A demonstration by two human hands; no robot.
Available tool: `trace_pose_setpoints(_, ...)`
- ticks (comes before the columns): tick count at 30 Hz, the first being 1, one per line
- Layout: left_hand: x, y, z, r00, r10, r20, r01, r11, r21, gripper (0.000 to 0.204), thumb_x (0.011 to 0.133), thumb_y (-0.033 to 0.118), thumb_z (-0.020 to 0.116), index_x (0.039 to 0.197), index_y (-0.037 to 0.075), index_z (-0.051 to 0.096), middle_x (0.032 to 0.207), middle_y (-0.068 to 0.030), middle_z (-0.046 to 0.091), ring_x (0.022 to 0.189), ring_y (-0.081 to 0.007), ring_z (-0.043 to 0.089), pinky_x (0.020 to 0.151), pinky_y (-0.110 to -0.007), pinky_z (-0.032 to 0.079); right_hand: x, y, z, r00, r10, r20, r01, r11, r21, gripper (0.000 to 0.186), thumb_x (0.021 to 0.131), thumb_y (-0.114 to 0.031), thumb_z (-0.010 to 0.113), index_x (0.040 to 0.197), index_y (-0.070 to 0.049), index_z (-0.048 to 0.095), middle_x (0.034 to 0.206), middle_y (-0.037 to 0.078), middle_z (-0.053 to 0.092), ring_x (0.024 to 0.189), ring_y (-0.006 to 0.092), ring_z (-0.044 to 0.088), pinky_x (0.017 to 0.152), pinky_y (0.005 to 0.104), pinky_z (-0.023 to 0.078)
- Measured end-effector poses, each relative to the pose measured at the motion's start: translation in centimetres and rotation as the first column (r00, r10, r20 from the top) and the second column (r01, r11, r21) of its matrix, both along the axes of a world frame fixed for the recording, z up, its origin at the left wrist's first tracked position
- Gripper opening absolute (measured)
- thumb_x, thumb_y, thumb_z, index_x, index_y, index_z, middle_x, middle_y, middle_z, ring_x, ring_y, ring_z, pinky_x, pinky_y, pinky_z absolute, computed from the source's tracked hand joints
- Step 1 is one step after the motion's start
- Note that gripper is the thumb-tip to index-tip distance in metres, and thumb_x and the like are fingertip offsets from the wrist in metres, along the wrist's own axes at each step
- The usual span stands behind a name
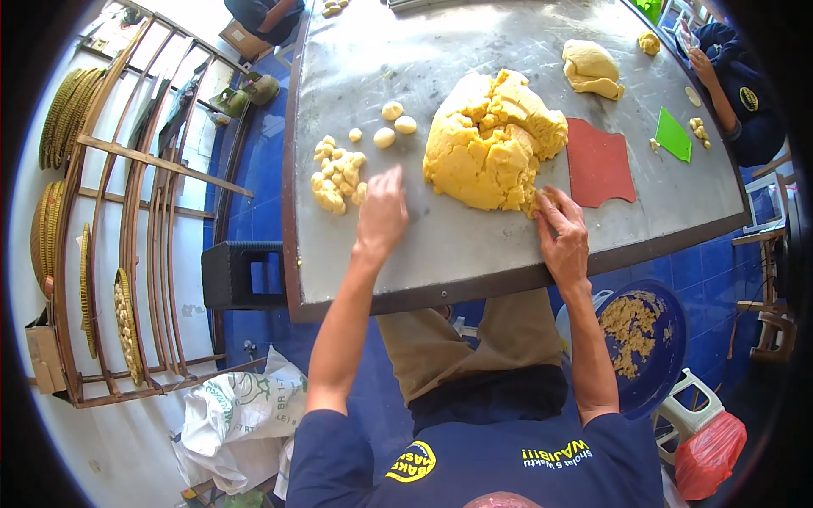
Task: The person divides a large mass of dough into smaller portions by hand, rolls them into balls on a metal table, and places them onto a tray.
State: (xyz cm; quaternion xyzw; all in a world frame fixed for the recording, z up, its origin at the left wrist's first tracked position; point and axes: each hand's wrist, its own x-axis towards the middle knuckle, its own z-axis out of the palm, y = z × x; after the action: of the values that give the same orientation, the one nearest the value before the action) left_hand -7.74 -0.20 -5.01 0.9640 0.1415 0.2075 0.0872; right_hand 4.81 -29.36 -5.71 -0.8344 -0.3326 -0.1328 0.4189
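Note:
My left hand (383, 203) is over the metal table (356, 262), fingers curled together beside a pile of small dough pieces (337, 176); what they hold is hidden. Three dough balls (384, 137) lie above that hand. My right hand (561, 230) grips the lower right edge of a large, cracked yellow dough mass (489, 135), fingertips on a crumbly bit. Right of the mass lie a red flat sheet (599, 165) and a green scraper (673, 135). A paler dough lump (590, 69) rests farther back.
A co-worker (728, 93) is at the right edge, another person (264, 19) at upper left. A wooden rack (127, 144) with round trays lines the left wall, near a black stool (241, 279) and white sacks (229, 415). A blue basin (644, 339) of dough sits below right.

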Motion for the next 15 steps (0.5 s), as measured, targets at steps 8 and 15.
trace_pose_setpoints(8, -7.3, -5.6, 1.7, 0.985, 0.169, 0.035, -0.151, 0.941, -0.301, 0.02, 0.088, 0.017, 0.075, 0.096, 0.0, 0.071, 0.12, -0.0127, 0.064, 0.104, -0.0299, 0.065, 0.092, -0.037, 0.053, 0.6, -0.7, 0.5, 0.999, 0.038, -0.005, -0.038, 0.996, -0.083, 0.033, 0.086, -0.004, 0.07, 0.119, -0.003, 0.072, 0.115, 0.016, 0.067, 0.104, 0.0339, 0.061, 0.093, 0.0417, 0.05)
trace_pose_setpoints(15, -6.1, -6.4, 3.2, 0.992, 0.04, -0.119, -0.028, 0.994, 0.105, 0.032, 0.095, 0.029, 0.065, 0.084, 0.0, 0.068, 0.109, -0.0122, 0.063, 0.1, -0.0265, 0.057, 0.081, -0.043, 0.046, 0.7, 0.1, 1.0, 0.993, 0.109, 0.033, -0.1, 0.974, -0.203, 0.028, 0.082, 0.0, 0.069, 0.109, -0.002, 0.074, 0.102, 0.014, 0.067, 0.098, 0.0318, 0.06, 0.088, 0.0407, 0.051)
